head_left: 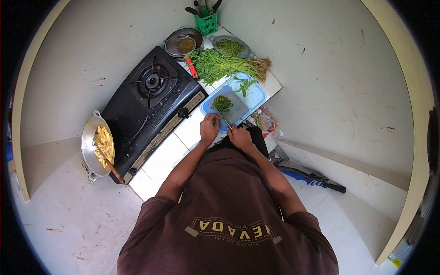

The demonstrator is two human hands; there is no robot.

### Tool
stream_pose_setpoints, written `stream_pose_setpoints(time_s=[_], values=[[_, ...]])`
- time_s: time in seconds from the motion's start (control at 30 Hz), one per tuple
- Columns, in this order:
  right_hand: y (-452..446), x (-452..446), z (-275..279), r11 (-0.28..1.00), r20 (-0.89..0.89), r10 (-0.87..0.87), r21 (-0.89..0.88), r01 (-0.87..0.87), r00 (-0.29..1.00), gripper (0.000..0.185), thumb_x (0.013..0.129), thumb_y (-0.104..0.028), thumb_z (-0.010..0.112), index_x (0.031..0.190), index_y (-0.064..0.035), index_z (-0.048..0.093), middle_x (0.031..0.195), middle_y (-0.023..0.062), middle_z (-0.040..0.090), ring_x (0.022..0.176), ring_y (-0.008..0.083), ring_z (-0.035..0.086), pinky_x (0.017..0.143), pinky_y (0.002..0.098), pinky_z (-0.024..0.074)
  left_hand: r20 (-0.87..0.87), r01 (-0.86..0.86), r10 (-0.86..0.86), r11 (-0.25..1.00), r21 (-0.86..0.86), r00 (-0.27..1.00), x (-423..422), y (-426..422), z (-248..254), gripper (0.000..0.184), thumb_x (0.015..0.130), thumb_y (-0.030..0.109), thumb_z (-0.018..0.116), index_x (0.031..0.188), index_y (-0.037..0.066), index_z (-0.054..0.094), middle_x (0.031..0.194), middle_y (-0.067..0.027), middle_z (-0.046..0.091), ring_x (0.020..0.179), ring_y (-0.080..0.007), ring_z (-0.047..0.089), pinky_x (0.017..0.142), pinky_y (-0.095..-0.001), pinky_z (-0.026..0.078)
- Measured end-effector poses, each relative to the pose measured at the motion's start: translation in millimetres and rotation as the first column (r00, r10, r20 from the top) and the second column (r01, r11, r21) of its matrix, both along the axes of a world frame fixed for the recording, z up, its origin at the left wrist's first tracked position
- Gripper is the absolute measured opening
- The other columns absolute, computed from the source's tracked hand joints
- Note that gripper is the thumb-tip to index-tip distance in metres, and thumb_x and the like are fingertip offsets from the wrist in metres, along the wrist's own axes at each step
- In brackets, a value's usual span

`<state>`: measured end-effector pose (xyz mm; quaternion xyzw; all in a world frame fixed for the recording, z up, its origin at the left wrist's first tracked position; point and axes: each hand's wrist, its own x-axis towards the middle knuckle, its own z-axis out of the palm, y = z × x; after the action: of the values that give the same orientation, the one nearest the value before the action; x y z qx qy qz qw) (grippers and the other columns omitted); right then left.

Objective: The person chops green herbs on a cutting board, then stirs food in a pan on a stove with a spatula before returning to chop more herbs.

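My right hand [239, 137] grips a knife [224, 120], its blade pointing away from me over a blue tray [208, 103]. Just left of the blade, my left hand [209, 128] is closed at the tray's near edge, fingers curled in. A bit of leafy greens shows at its fingertips; most of what it holds is hidden. Beyond the blade, a pile of finely chopped greens [223, 103] lies on the tray's board-like surface. A few loose leaves [244, 85] rest in the tray's far section.
A bundle of leafy stalks with roots [224, 65] lies behind the tray, near a plate of chopped greens [229, 47] and a red-handled tool [191, 68]. Left is a black gas stove [133, 110] with a wok [89, 137] of yellow pieces. Strainers [181, 45] and a green basket [206, 24] stand behind.
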<state>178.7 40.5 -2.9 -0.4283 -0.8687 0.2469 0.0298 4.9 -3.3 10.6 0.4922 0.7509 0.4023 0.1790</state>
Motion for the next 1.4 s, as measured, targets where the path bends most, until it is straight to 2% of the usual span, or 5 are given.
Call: stream_pose_setpoints(time_s=[0.67,0.87,0.97,1.23,1.4], values=[[6,-18,-2,0.998,0.059,0.050,-0.039,-0.048,0.997,0.043,0.103,-0.040,0.049,0.097,0.0014,0.059,0.068,0.0233,0.067,0.064,0.0431,0.068,0.060,0.0535,0.0563,0.027,0.050,-0.048,0.996,-0.081,0.998,-7,-3,-5,0.006,0.086,0.005,0.066,0.092,0.003,0.066,0.093,-0.0166,0.064,0.082,-0.0412,0.065,0.072,-0.0490,0.050],[-1,-1,5,0.999,0.047,0.020,-0.037,-0.019,0.999,0.043,0.102,-0.041,0.049,0.095,0.0001,0.060,0.066,0.0235,0.066,0.062,0.0442,0.067,0.059,0.0543,0.0554,0.008,0.097,-0.097,0.995,0.000,0.995,-11,-4,-6,0.006,0.088,0.006,0.067,0.092,0.002,0.066,0.092,-0.0165,0.064,0.082,-0.0406,0.063,0.073,-0.0487,0.049],[-2,1,6,0.999,0.023,0.020,-0.042,-0.019,1.000,0.043,0.102,-0.040,0.049,0.094,0.0001,0.060,0.064,0.0234,0.064,0.060,0.0446,0.066,0.059,0.0551,0.0545,-0.077,0.118,-0.119,0.993,-0.019,0.990,-11,-7,-10,0.007,0.089,0.006,0.066,0.094,0.002,0.067,0.091,-0.0171,0.061,0.085,-0.0398,0.062,0.074,-0.0477,0.049],[-3,1,2,0.998,-0.036,0.055,-0.015,-0.055,0.998,0.042,0.102,-0.040,0.050,0.095,0.0006,0.060,0.064,0.0230,0.064,0.059,0.0443,0.065,0.057,0.0549,0.0534,-0.090,0.174,-0.175,0.985,-0.014,0.980,-15,-8,-10,0.009,0.089,0.004,0.066,0.097,0.001,0.069,0.089,-0.0170,0.059,0.085,-0.0379,0.061,0.076,-0.0469,0.050],[-3,-2,1,0.999,0.022,0.052,-0.001,-0.052,0.998,0.041,0.102,-0.039,0.049,0.096,0.0001,0.060,0.064,0.0221,0.065,0.059,0.0431,0.066,0.057,0.0542,0.0540,-0.094,0.198,-0.195,0.980,0.024,0.976,-17,-9,-9,0.009,0.088,0.004,0.066,0.096,0.001,0.069,0.089,-0.0166,0.059,0.085,-0.0376,0.061,0.076,-0.0466,0.051]])
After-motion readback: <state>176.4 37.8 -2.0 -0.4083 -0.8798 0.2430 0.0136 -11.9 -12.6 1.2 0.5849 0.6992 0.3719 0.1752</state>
